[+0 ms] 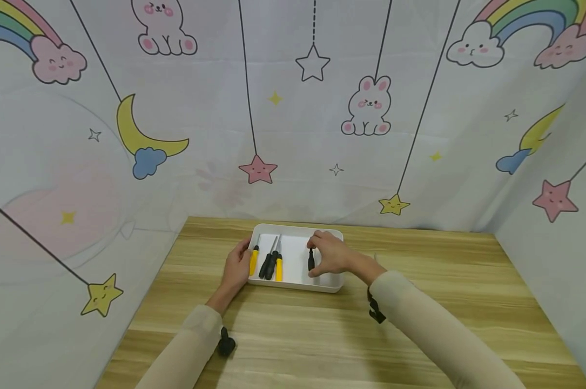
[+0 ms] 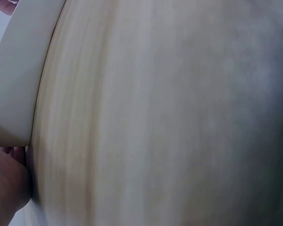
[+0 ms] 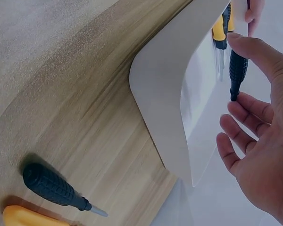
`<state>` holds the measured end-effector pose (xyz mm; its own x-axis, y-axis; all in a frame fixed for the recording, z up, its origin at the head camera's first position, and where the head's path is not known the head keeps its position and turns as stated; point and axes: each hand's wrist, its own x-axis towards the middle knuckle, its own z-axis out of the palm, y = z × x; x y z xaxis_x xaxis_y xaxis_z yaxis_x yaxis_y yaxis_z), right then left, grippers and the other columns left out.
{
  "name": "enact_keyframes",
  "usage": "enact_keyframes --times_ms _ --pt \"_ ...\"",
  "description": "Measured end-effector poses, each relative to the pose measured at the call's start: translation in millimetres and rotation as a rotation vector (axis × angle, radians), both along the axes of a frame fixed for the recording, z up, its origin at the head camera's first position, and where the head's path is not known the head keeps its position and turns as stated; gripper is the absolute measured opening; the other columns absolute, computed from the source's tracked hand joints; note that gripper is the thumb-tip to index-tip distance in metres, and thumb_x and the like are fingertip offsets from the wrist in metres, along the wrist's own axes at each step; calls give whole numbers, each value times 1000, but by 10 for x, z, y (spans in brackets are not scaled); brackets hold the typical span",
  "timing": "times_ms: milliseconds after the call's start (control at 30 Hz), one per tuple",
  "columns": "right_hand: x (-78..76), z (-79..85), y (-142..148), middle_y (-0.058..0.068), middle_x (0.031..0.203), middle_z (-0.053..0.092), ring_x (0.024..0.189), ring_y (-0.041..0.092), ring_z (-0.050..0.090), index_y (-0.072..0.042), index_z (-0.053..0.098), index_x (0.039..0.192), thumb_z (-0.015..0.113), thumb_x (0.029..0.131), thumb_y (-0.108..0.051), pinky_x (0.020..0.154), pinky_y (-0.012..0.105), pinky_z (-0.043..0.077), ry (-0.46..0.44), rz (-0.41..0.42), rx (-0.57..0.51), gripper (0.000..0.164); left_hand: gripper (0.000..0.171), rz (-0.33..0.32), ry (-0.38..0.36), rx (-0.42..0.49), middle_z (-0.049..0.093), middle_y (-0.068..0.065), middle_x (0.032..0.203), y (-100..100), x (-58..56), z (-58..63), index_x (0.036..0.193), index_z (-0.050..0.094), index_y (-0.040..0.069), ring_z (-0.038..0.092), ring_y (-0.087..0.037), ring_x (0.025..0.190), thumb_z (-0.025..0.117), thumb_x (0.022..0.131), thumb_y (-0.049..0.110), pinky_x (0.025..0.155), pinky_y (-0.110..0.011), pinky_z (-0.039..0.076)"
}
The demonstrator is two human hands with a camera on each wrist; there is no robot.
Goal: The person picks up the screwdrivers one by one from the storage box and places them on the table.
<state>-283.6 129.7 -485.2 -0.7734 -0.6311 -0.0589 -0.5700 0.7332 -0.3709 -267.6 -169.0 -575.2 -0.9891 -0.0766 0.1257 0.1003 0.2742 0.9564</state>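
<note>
My right hand pinches a small black-handled screwdriver by its two ends, thumb at one end and fingertips at the other, over the right half of the white tray. At the tray's left end, my left hand grips the side wall. Two black-handled screwdrivers lie in the left half of the tray. One yellow-handled screwdriver is beside them, and another yellow screwdriver lies close to the left wall. In the left wrist view only part of the left hand shows at the tray's corner.
On the wooden table, right of the tray, lie another black-handled screwdriver and a yellow handle, mostly hidden by the right arm in the head view. A patterned white curtain hangs behind the table.
</note>
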Motion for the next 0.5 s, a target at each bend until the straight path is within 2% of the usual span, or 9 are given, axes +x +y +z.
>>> enact_keyframes --times_ms 300,500 --pt "-20 88 117 12 121 62 116 31 58 2 65 129 94 78 -36 100 46 50 37 20 -46 70 45 4 -1 -11 54 -25 152 -3 -12 -2 155 49 -3 54 -38 138 42 112 7 116 -54 41" --pt "-13 143 194 16 126 60 120 33 57 3 63 133 92 81 -36 104 48 49 -16 10 -42 71 45 4 -17 -8 54 -24 153 -5 -6 11 155 49 -2 54 -37 138 43 112 10 116 -51 42"
